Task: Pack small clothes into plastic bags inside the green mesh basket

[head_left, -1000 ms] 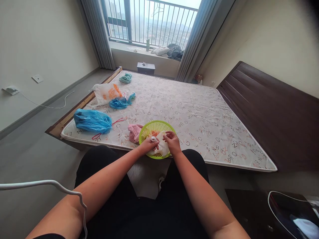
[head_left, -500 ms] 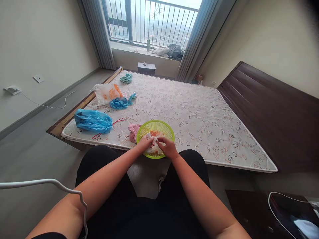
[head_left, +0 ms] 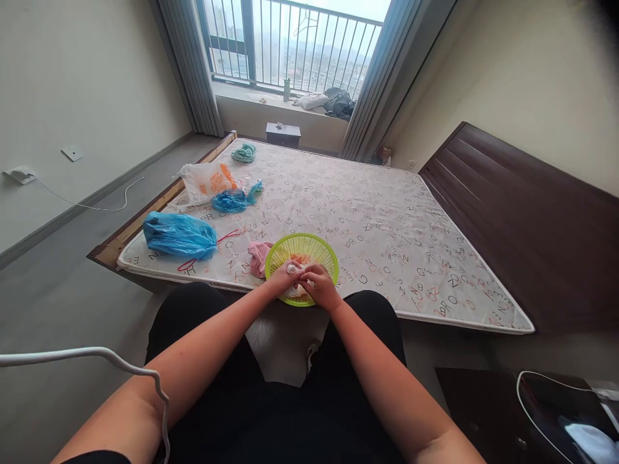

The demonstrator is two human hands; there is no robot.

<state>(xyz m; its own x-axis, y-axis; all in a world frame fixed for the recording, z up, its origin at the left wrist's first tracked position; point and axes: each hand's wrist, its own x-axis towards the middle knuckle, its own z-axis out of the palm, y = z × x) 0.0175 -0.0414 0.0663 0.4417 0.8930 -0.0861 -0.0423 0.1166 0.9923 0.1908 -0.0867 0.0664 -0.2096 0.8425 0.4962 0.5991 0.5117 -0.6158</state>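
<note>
Presently, I find the lime-green basket point(head_left: 301, 235) directly before me at the near edge of the mattress point(head_left: 387, 232), ahead of my knees; whether the mattress or my lap bears it, I cannot tell. My left hand point(head_left: 283, 280) is curled around crumpled white material point(head_left: 293, 269), part of which shows above my fingers. The fingers of my right hand point(head_left: 319, 287) are bent and meet the left over the bowl; whether they pinch the same material, I cannot tell. Both hands hide much of the contents.

A pink cloth point(head_left: 258, 259) lies against the basket's left side. Farther left are a large blue bag point(head_left: 178, 235), a red cord point(head_left: 229, 236), a smaller blue bag point(head_left: 231, 201), a clear bag point(head_left: 196, 183) with orange print and, at the far corner, a green cloth point(head_left: 243, 153). A white cable point(head_left: 99, 352) crosses in front of my left arm.

As to materials: the basket is round, ribbed and apparently plastic, with orange matter point(head_left: 300, 259) inside; the bags are thin, glossy and wrinkled; the pink cloth looks soft and bunched; the mattress cover is pale, letter-printed and slightly rumpled; the headboard point(head_left: 522, 193) is dark brown and panelled
</note>
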